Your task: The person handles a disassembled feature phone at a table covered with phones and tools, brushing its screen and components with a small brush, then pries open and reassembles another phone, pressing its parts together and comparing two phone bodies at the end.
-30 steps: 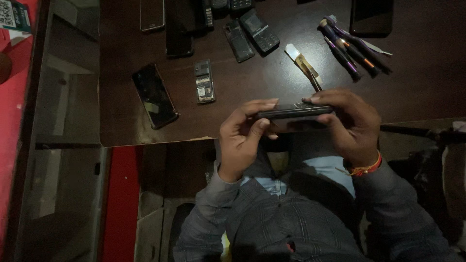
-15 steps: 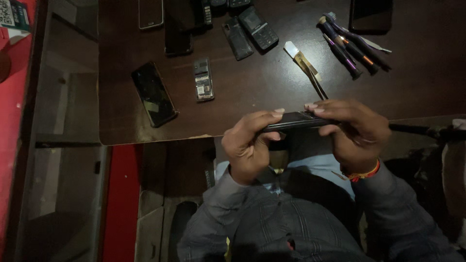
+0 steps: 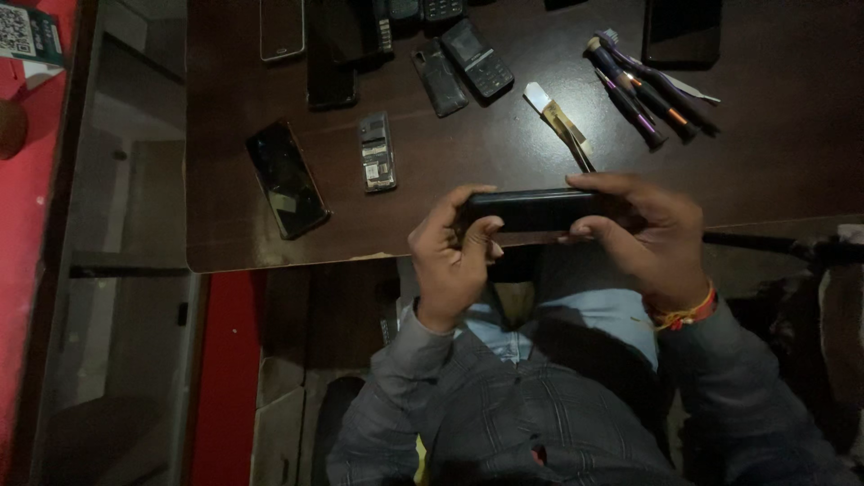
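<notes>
A black smartphone [image 3: 540, 209] is held edge-up above the counter [image 3: 504, 162], pinched by left hand [image 3: 450, 256] and right hand [image 3: 652, 238] fingers, steadied for close work.

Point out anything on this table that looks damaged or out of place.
The small phone left of centre lies with its back cover off, its insides bare. The other phones lie scattered at angles. The dark phone held by the left hand and right hand shows no visible damage.

Dim, murky light throughout, with deep shadows below the table [image 3: 774, 171] edge and soft, grainy detail.
</notes>
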`<state>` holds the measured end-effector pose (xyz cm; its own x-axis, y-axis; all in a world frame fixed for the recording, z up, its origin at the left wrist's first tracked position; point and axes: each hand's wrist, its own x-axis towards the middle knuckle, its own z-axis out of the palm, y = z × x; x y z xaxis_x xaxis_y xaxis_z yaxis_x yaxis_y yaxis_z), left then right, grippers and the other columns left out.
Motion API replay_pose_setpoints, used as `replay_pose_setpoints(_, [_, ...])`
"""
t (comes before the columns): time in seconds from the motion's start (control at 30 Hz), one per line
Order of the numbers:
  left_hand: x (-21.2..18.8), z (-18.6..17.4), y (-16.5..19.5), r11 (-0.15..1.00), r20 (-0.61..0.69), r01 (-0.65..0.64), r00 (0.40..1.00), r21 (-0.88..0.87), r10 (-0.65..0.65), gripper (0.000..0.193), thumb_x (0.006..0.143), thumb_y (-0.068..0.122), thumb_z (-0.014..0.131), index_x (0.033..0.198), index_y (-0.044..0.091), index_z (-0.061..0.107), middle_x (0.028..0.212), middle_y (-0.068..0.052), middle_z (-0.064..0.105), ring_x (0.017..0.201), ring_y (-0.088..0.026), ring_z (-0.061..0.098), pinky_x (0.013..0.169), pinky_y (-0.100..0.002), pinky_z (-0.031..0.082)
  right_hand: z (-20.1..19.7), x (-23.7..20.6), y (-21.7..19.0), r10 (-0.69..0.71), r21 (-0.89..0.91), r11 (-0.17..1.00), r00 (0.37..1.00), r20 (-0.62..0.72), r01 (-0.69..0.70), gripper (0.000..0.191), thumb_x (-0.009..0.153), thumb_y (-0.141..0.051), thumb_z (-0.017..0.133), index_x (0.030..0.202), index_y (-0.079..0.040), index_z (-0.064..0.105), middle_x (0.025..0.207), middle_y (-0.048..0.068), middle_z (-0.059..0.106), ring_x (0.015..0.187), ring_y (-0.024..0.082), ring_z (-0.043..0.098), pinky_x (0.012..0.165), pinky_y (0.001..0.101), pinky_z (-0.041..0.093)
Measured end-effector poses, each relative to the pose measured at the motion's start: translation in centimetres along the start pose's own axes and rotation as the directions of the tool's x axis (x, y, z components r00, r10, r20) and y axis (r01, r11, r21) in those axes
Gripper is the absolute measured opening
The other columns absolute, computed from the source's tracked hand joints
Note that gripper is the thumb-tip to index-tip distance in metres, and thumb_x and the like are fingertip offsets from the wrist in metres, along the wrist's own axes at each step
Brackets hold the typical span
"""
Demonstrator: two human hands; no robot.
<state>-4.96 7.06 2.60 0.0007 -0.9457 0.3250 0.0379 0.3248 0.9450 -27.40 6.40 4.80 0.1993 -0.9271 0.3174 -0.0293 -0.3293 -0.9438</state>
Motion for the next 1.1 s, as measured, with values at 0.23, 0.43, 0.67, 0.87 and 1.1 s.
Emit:
replay_pose_setpoints(0.23, [0.4,-0.2,-0.7,0.992,0.045,0.076,0.996,-0.1,-0.072,0.036,0.105,0.011,0.067,0.139,0.002,0.059,0.099,-0.007,0.071,0.073,-0.006,0.069,0.062,-0.022,0.059,0.8,-0.2,0.4,0.071,0.01,0.997,0.995,-0.074,-0.07,0.033,0.097,-0.001,0.07,0.129,0.002,0.066,0.108,0.016,0.074,0.095,0.02,0.077,0.08,0.0325,0.069])
replay_pose_setpoints(0.43, [0.3,-0.6,-0.8,0.989,0.067,0.081,0.995,-0.125,-0.073,0.04,0.104,0.009,0.069,0.142,0.005,0.057,0.1,-0.005,0.069,0.077,-0.006,0.067,0.063,-0.021,0.057,0.9,0.1,0.6,0.12,0.035,0.992,0.992,-0.042,-0.118,0.042,0.093,0.001,0.073,0.134,0.001,0.063,0.116,0.015,0.071,0.101,0.02,0.076,0.086,0.0332,0.066])
replay_pose_setpoints(0.67, [0.2,-0.4,-1.5,0.993,0.047,0.096,0.995,-0.072,-0.092,0.035,0.103,0.006,0.071,0.136,0.005,0.061,0.093,-0.004,0.067,0.074,-0.007,0.065,0.061,-0.022,0.055,1.0,0.2,1.2,0.116,0.036,0.993,0.993,-0.014,-0.115,0.041,0.093,0.003,0.071,0.133,0.0,0.062,0.114,0.016,0.073,0.101,0.019,0.076,0.089,0.0319,0.066])
replay_pose_setpoints(0.87, [0.2,-1.3,-0.7,0.881,-0.01,-0.169,0.981,0.442,0.193,0.032,0.104,0.013,0.074,0.133,0.009,0.062,0.112,-0.011,0.067,0.099,-0.017,0.068,0.084,-0.035,0.059,1.9,-0.1,1.6,0.029,-0.212,0.976,0.992,-0.124,-0.056,0.038,0.095,0.001,0.073,0.132,0.002,0.063,0.108,0.016,0.074,0.096,0.021,0.076,0.081,0.0317,0.065])
replay_pose_setpoints(1.1, [4.6,-8.5,-2.5,0.318,-0.164,0.067,0.942,0.946,0.292,0.052,0.095,0.048,0.079,0.112,0.002,0.063,0.107,-0.015,0.057,0.108,-0.034,0.056,0.092,-0.049,0.044,3.7,0.6,1.8,-0.41,-0.673,0.691,0.91,-0.065,0.264,0.027,0.097,-0.002,0.079,0.119,-0.002,0.065,0.112,0.017,0.075,0.099,0.028,0.077,0.08,0.0369,0.061])
